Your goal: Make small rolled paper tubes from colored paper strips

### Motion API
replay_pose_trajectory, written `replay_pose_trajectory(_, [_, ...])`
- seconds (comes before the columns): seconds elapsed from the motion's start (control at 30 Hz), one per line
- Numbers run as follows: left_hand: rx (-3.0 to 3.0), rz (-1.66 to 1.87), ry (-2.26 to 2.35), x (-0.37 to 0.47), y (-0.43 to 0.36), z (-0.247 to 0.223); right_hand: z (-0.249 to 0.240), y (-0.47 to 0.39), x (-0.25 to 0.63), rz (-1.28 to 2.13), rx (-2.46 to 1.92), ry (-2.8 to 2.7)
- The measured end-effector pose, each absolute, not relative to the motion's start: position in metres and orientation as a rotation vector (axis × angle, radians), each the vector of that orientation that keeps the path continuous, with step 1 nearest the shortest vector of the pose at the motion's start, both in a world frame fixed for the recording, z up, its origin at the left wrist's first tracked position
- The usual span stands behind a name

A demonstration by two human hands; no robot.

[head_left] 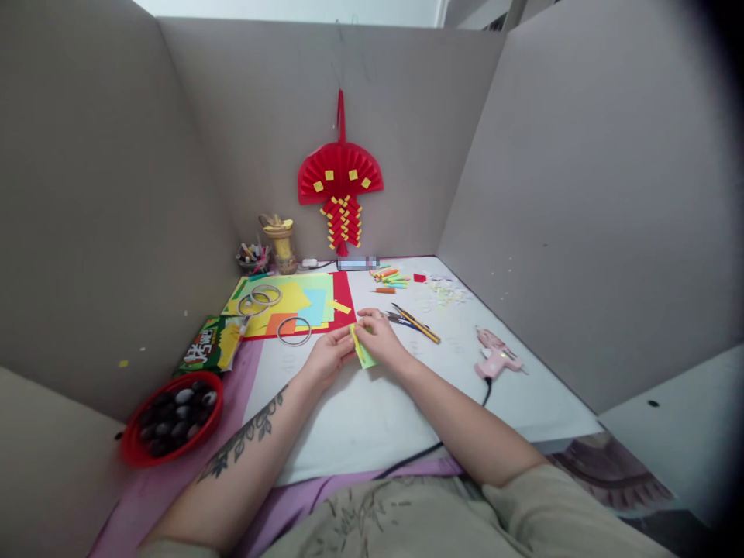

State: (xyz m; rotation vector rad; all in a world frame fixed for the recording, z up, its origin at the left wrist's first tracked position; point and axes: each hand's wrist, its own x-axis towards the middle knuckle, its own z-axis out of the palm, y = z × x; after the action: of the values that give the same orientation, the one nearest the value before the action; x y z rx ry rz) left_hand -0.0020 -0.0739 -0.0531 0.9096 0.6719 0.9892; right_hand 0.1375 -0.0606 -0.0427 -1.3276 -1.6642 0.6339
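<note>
Over the middle of the white work surface, my two hands meet at a small light-green piece of paper (368, 359) with a narrow yellow paper strip (356, 346) along its left side. My left hand (332, 355) grips the paper's left edge, fingers closed. On the other side my right hand (377, 338) pinches the upper part, its fingertips covering some of the paper. Just beyond lie coloured paper sheets (322, 283) in green, yellow, blue, orange and red. A tape roll (294, 342) rests left of my hands, and scissors with a yellow pencil (423, 328) lie to the right.
A pink glue gun (497, 356) with a black cord stands at the right. Rolled paper pieces (392, 277) and scraps (447, 291) lie at the back. A red bowl (216, 415) of dark round fruit and a snack bag (210, 345) are at left. A red fan ornament (340, 174) hangs ahead.
</note>
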Motion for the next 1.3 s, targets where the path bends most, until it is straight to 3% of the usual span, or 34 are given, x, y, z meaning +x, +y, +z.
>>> replay_pose_trajectory(1.3, [0.938, 1.093, 0.74, 0.009, -0.081, -0.054, -0.048, -0.056, 0.133, 0.676, -1.337, -1.547])
